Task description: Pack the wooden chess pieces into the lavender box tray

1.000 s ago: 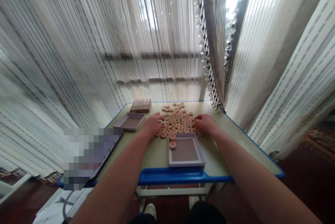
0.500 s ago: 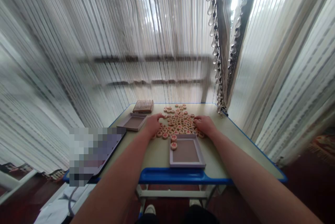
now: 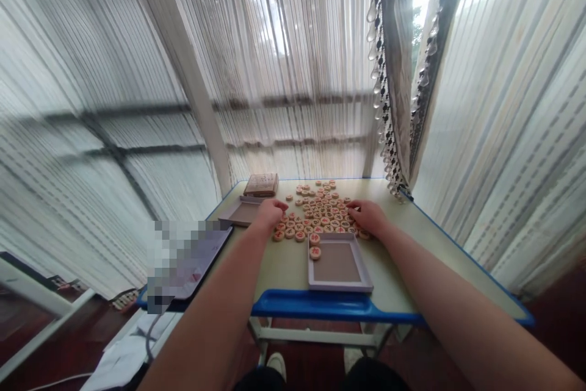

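Observation:
Many round wooden Chinese chess pieces lie in a loose heap on the table, with red or dark characters on their faces. At the heap's left edge is my left hand, open, its fingers loosely bent beside the pieces. My right hand is at the right edge, also open, with fingertips at the outer pieces. Between my forearms sits a shallow box tray. Two red-marked pieces lie in its far left corner, a top piece and a lower one.
A second shallow box part rests left of my left hand. Behind it lies a brown patterned box. A tablet, partly blurred out, is at the table's left edge. Striped curtains hang behind the table.
The view has turned slightly left, so the table appears farther right. My hands stay at the two sides of the heap, with small finger movements. The two tray pieces have not moved.

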The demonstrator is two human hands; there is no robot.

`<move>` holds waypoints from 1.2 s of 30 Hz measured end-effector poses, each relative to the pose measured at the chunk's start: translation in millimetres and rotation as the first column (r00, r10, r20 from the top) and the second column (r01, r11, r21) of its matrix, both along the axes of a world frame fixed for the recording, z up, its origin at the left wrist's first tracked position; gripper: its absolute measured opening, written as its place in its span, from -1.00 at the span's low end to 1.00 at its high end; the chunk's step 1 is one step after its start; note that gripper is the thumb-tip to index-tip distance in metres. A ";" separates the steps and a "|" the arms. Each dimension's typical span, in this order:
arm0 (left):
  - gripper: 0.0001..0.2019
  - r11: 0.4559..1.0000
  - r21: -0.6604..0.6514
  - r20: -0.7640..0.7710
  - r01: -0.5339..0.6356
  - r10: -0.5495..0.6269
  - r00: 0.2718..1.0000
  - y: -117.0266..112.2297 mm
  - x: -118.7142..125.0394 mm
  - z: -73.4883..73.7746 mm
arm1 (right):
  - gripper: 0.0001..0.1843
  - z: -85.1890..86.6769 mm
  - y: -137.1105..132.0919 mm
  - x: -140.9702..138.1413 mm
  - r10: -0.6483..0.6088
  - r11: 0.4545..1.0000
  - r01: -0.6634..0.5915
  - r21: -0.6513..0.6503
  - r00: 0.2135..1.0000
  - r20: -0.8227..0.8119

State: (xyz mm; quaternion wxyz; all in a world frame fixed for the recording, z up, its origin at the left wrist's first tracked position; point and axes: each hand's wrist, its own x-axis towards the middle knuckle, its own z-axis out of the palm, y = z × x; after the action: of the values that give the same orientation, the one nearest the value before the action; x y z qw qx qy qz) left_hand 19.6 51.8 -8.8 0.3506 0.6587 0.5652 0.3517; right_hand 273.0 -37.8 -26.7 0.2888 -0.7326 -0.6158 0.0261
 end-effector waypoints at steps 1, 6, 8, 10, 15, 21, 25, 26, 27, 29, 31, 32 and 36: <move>-0.69 1.000 -0.001 -0.004 0.001 -0.001 1.000 0.3 0.5 -1.6 | -0.71 0.2 -0.2 0.6 -0.007 1.000 0.007 -0.001 1.000 -0.011; -0.69 0.998 0.053 -0.006 0.028 -0.028 1.000 5.3 1.4 -6.0 | -0.71 1.7 -1.6 1.6 -0.033 0.999 0.032 -0.018 0.999 -0.043; -0.70 0.993 0.120 -0.027 0.024 -0.020 0.999 8.6 0.5 -7.0 | -0.72 2.0 -1.7 1.0 -0.028 1.000 0.027 -0.013 0.999 -0.029; -0.71 0.985 0.173 -0.029 0.011 -0.006 1.000 11.4 -0.4 -8.0 | -0.69 1.8 -1.4 0.3 -0.034 0.999 0.035 0.001 0.998 -0.055; -0.72 0.989 0.147 0.054 0.010 -0.018 0.998 11.7 2.0 -9.9 | -0.59 0.0 0.0 -0.6 -0.051 0.999 0.048 -0.017 0.986 -0.159; -0.74 0.987 0.153 0.007 0.043 -0.045 0.999 8.9 4.3 -13.4 | -0.71 -2.1 1.0 1.2 -0.089 0.996 0.086 -0.037 0.993 -0.072; -0.71 0.981 0.187 -0.052 0.046 -0.036 0.998 7.2 2.0 -11.5 | -0.71 -1.3 1.6 0.4 -0.065 0.996 0.060 -0.063 0.995 -0.070; -0.71 0.976 0.208 -0.089 0.063 -0.046 0.995 5.3 2.0 -10.0 | -0.70 -0.9 1.7 -0.3 -0.068 0.996 0.063 -0.068 0.995 -0.074; -0.70 0.968 0.233 -0.141 0.092 -0.060 0.988 2.7 2.3 -8.3 | -0.69 -0.5 1.8 -1.0 -0.077 0.995 0.071 -0.069 0.994 -0.076; -0.70 0.931 0.307 -0.310 0.197 -0.097 0.946 -4.3 3.9 -4.1 | -0.66 0.2 2.2 -2.6 -0.100 0.994 0.096 -0.060 0.991 -0.085; -0.71 0.900 0.322 -0.422 0.294 -0.141 0.895 -12.0 6.2 0.2 | -0.62 0.4 2.8 -3.7 -0.121 0.992 0.115 -0.055 0.987 -0.107; -0.71 0.886 0.328 -0.454 0.327 -0.156 0.877 -15.5 7.4 2.3 | -0.60 0.4 3.1 -4.1 -0.126 0.991 0.120 -0.055 0.984 -0.123; -0.69 0.864 0.275 -0.565 0.421 -0.209 0.798 -23.9 10.8 7.9 | -0.59 -0.8 4.6 -3.5 -0.106 0.994 0.100 -0.050 0.985 -0.136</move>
State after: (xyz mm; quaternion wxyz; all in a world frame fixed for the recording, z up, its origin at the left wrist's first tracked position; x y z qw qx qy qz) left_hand 30.4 27.9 -0.9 0.1028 0.8705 0.4371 0.2012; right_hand 269.5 -33.2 -27.5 0.3159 -0.7660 -0.5548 0.0753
